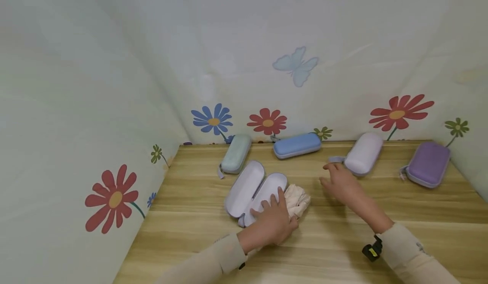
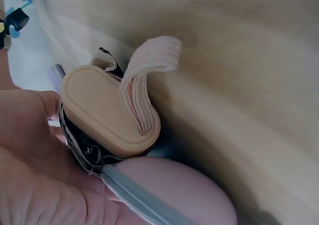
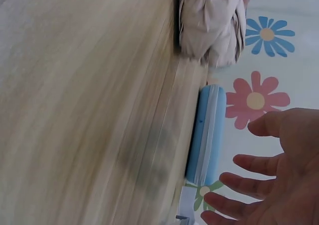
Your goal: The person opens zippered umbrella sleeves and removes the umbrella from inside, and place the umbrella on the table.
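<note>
A lavender zip case (image 1: 245, 188) lies unfolded on the wooden table, both white-lined halves facing up. My left hand (image 1: 271, 222) spreads its fingers over the right half, with the thumb beside a beige folded umbrella (image 1: 299, 200). In the left wrist view the umbrella's tan handle end (image 2: 107, 110) and pink strap (image 2: 142, 93) show, right against the case's rounded shell (image 2: 174, 190). My right hand (image 1: 341, 184) hovers with loose, parted fingers, near the wrist loop of a pale lavender case (image 1: 365, 153). No object is in its palm in the right wrist view.
Along the back of the table (image 1: 183, 190) lie a mint green case (image 1: 237, 152), a blue case (image 1: 298, 145) and, at the far right, a purple case (image 1: 428, 163). A flower-printed sheet (image 1: 244, 63) rises behind and at both sides.
</note>
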A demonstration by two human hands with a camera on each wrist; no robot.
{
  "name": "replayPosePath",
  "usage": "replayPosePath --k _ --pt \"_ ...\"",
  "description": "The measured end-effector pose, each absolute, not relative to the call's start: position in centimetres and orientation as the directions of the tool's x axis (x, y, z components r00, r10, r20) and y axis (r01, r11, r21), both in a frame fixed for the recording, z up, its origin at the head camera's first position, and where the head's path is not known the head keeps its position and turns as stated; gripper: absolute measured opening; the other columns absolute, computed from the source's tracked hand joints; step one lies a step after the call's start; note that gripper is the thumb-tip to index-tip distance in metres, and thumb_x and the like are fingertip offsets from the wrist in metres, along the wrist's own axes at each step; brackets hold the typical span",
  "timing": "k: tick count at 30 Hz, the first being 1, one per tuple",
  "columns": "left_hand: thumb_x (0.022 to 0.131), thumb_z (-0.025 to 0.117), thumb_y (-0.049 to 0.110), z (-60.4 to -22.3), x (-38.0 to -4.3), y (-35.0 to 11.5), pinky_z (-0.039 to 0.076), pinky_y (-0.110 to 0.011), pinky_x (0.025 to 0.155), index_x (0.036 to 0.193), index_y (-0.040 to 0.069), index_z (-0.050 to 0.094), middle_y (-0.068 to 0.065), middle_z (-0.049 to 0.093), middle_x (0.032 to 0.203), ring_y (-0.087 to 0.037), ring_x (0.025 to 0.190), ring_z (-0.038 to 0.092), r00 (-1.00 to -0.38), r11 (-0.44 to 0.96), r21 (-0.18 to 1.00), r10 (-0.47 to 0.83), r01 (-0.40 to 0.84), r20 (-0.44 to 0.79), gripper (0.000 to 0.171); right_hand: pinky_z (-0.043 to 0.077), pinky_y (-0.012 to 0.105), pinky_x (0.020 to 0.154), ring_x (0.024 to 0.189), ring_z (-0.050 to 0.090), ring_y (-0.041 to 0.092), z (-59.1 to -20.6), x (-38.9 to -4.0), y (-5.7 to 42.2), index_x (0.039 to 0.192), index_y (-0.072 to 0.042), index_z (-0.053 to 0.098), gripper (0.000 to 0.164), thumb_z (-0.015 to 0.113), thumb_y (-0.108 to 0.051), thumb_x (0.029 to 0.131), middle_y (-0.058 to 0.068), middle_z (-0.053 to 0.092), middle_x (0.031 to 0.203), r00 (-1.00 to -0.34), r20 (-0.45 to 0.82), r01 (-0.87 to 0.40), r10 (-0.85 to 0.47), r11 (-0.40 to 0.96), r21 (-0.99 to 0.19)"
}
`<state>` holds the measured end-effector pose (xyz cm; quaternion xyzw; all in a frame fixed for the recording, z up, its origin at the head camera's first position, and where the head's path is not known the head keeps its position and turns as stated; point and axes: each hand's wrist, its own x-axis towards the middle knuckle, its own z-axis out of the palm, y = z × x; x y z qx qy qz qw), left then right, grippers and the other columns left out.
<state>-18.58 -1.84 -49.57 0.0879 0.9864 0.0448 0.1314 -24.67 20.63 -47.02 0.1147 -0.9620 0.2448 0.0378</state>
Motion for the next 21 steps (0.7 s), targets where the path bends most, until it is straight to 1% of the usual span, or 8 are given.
replayPosePath --k 2,5,8,10,13,16,21 --pt "0.098 0.051 0.056 -49.6 -18.0 -2.7 0.031 -0.082 0.096 0.163 0.004 0.011 -0.018 0.038 0.16 -0.047 0.139 0.04 -0.95 0.978 0.132 0.19 0.161 -0.247 0.092 0.047 0.063 0.093 0.114 0.055 0.056 -47.1 -24.6 20.8 0.131 0.011 0.055 0.045 0.061 -0.022 0.101 0.037 0.05 0.135 -0.968 0.159 -0.248 -0.197 0.858 -0.449" --pt "0.096 0.054 0.052 -49.6 -17.8 -4.1 0.032 -0.08 0.097 0.16 -0.002 0.02 -0.017 0.038 0.159 -0.045 0.14 0.039 -0.945 0.971 0.152 0.216 0.183 -0.244 0.091 0.047 0.064 0.091 0.111 0.055 0.058 -46.9 -24.5 21.0 0.131 0.011 0.056 0.044 0.06 -0.022 0.101 0.037 0.051 0.135 -0.966 0.177 -0.249 -0.188 0.859 -0.448" --pt "0.092 0.056 0.048 -49.4 -18.4 -5.2 0.039 -0.074 0.097 0.155 -0.006 0.03 -0.02 0.04 0.157 -0.045 0.139 0.04 -0.922 0.948 0.177 0.302 0.264 -0.244 0.087 0.046 0.066 0.091 0.112 0.053 0.059 -46.7 -24.5 21.1 0.132 0.01 0.055 0.044 0.06 -0.022 0.101 0.038 0.05 0.135 -0.969 0.17 -0.236 -0.177 0.857 -0.457" --pt "0.09 0.057 0.046 -49.1 -19.2 -5.8 0.044 -0.068 0.096 0.152 -0.005 0.036 -0.02 0.04 0.156 -0.044 0.137 0.041 -0.89 0.922 0.189 0.379 0.339 -0.254 0.083 0.046 0.066 0.09 0.112 0.053 0.06 -46.7 -24.6 21.2 0.132 0.009 0.055 0.044 0.06 -0.022 0.101 0.038 0.05 0.135 -0.972 0.159 -0.228 -0.172 0.855 -0.466" --pt "0.09 0.06 0.045 -48.7 -20.4 -6.9 0.046 -0.06 0.1 0.151 0.001 0.039 -0.015 0.04 0.158 -0.042 0.14 0.04 -0.838 0.887 0.187 0.46 0.421 -0.293 0.078 0.046 0.065 0.091 0.112 0.052 0.059 -46.7 -24.6 21.1 0.133 0.008 0.055 0.045 0.06 -0.023 0.102 0.038 0.05 0.135 -0.973 0.146 -0.226 -0.177 0.85 -0.477" --pt "0.091 0.062 0.048 -48.3 -21.3 -7.8 0.045 -0.055 0.105 0.153 0.006 0.039 -0.011 0.04 0.159 -0.041 0.143 0.04 -0.809 0.875 0.161 0.483 0.456 -0.335 0.078 0.046 0.065 0.09 0.111 0.053 0.059 -46.8 -24.5 21.1 0.133 0.008 0.056 0.044 0.06 -0.023 0.102 0.038 0.05 0.135 -0.973 0.145 -0.229 -0.181 0.847 -0.48" --pt "0.094 0.06 0.062 -47.8 -21.4 -8.0 0.044 -0.055 0.106 0.154 0.005 0.037 -0.014 0.037 0.161 -0.043 0.144 0.038 -0.794 0.87 0.149 0.491 0.471 -0.359 0.086 0.046 0.066 0.09 0.111 0.052 0.06 -46.9 -24.5 21.2 0.132 0.008 0.056 0.043 0.061 -0.022 0.102 0.038 0.05 0.135 -0.972 0.152 -0.229 -0.178 0.852 -0.47"
